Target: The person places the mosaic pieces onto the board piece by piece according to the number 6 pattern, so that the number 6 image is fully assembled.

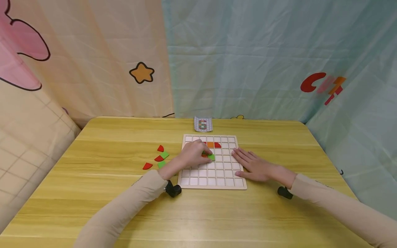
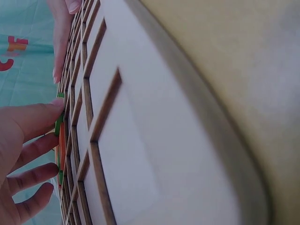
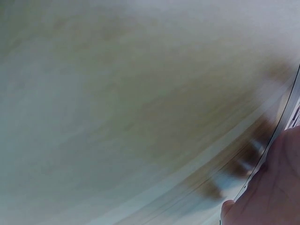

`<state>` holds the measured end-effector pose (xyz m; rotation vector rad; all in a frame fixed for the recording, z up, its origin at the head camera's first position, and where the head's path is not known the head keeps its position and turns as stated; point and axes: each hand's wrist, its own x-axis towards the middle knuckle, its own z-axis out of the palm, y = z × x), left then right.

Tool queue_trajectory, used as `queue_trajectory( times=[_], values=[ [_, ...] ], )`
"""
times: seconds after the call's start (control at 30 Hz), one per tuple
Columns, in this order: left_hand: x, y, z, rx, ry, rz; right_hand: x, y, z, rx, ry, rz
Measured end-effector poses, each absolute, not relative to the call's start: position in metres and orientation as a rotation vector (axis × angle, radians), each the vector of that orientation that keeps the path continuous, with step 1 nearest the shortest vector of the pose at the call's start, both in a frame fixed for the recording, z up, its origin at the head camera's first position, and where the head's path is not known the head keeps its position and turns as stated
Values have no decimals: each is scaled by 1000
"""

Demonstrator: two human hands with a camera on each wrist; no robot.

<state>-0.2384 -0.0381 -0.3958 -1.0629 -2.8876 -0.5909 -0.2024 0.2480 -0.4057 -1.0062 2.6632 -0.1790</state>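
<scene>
A white grid board (image 1: 228, 182) in a pale wooden frame lies on the table. Over its upper middle is my left hand (image 1: 193, 154), whose thumb and forefinger pinch a green square tile (image 1: 212, 157) at the surface. Beside it, partly covered by the fingers, are an orange tile (image 1: 204, 155) and another green piece. One row further back sit an orange square (image 1: 210, 144) and a red quarter-round tile (image 1: 217, 145). My right hand (image 1: 255, 167) lies flat, fingers straight, on the board's right edge. The left wrist view shows the left fingers (image 2: 35, 152) close around the tiles.
Loose red quarter-round tiles (image 1: 147, 166) and green tiles (image 1: 162, 164) lie on the table left of the board. Behind the board stands a small pattern card (image 1: 203, 124) with a coloured figure. Printed curtains (image 1: 232, 69) hang beyond the table.
</scene>
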Motion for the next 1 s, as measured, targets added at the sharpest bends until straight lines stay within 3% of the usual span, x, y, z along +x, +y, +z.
queue_trajectory(
  times=[1.0],
  values=[
    [-238,-38,-396,-1070,-2910,-583,-202,245,-404,-985,2645,-133]
  ],
)
